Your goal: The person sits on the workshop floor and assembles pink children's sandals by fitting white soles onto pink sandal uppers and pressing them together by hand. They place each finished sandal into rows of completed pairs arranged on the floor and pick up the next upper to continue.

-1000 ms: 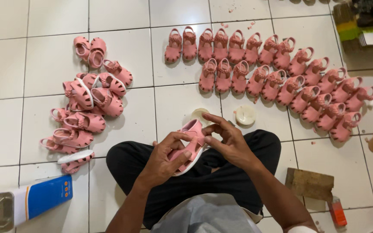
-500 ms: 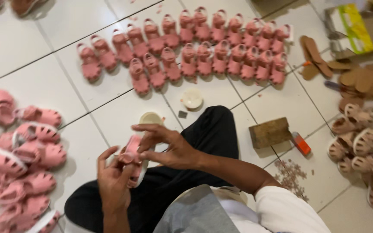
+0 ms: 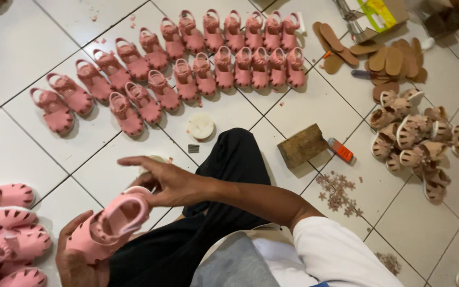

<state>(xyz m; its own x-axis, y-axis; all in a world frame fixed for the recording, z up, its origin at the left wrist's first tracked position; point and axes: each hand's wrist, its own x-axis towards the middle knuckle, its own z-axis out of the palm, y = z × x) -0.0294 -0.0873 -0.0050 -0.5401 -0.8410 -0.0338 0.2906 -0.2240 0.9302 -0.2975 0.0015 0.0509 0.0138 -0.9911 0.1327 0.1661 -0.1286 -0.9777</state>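
My left hand (image 3: 78,258) at the lower left cups a small pink child's sandal (image 3: 110,223) from beneath, toe end in the palm. My right hand (image 3: 168,180) reaches across from the right over my black-trousered leg. Its thumb and inner fingers pinch the sandal's back strap while the index finger stretches out to the left. Under that hand a pale round thing is partly hidden.
Two rows of pink sandals (image 3: 213,58) line the white tiles ahead, and a pile of pink sandals (image 3: 6,234) lies at left. Nearby are a white round lid (image 3: 201,126), a wooden block (image 3: 302,145), an orange tool (image 3: 341,150), beige sandals (image 3: 415,138), brown insoles (image 3: 383,58) and small flower trims (image 3: 338,188).
The view has swung right, bringing the beige sandals and insoles into sight. The sandal stays in both hands, now lower left, with my right hand on its back strap.
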